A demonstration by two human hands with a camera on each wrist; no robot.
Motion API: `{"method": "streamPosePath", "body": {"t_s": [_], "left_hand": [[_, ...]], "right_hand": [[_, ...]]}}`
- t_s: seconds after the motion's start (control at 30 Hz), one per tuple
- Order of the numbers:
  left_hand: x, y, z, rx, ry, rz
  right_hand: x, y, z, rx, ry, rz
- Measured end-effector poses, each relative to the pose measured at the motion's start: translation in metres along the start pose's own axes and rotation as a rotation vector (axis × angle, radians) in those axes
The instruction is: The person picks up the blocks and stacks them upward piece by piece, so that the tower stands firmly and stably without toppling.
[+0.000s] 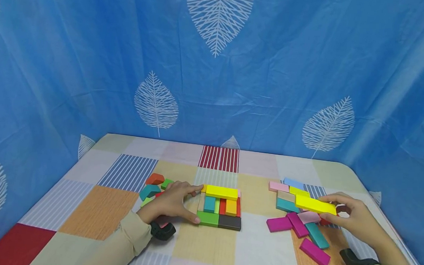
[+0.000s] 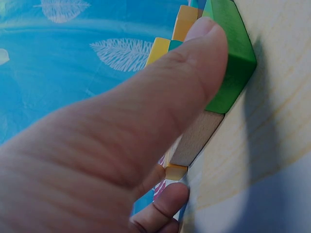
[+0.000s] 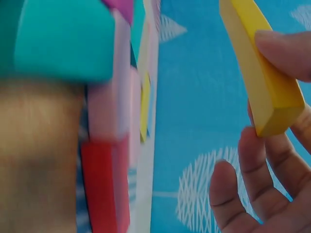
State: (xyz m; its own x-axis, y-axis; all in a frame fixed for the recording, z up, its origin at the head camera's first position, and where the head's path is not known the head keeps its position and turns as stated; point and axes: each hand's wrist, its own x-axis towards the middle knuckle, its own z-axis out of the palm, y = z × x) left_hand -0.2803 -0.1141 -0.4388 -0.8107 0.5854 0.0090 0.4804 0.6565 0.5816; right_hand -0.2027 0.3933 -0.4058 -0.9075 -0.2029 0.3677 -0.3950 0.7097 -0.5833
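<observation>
My right hand pinches a yellow rectangular block near one end, lifted above a pile of loose blocks. The right wrist view shows the thumb on one face of this block and fingertips behind it. On the left, my left hand is at the left side of a compact block structure. Its thumb touches a green block at the front corner, and the index finger reaches the back left corner. A long yellow block lies across the top of the structure's back side, with teal, orange and red blocks inside.
The pile on the right includes magenta blocks, a teal block, pink blocks and a blue block. Left of my left hand lie more loose blocks, among them an orange-red one. A patchwork cloth covers the table.
</observation>
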Motion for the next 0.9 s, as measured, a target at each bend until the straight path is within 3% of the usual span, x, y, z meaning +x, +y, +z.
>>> {"method": "streamPosePath", "body": {"t_s": [0.4,0.57,0.8,0.9], "left_hand": [[0.0,-0.001,-0.001,-0.003,0.002,-0.004],[0.001,-0.002,0.0,-0.003,0.0,0.002],[0.001,-0.003,0.001,-0.006,-0.007,-0.004],[0.001,-0.004,0.0,-0.011,-0.006,-0.007]], "right_hand": [[0.01,-0.042,0.044,0.03,-0.008,-0.029],[0.016,-0.059,0.063,0.084,-0.025,-0.079],[0.026,-0.083,0.087,0.134,-0.139,0.029],[0.032,-0.089,0.098,0.136,-0.136,-0.009]]}}
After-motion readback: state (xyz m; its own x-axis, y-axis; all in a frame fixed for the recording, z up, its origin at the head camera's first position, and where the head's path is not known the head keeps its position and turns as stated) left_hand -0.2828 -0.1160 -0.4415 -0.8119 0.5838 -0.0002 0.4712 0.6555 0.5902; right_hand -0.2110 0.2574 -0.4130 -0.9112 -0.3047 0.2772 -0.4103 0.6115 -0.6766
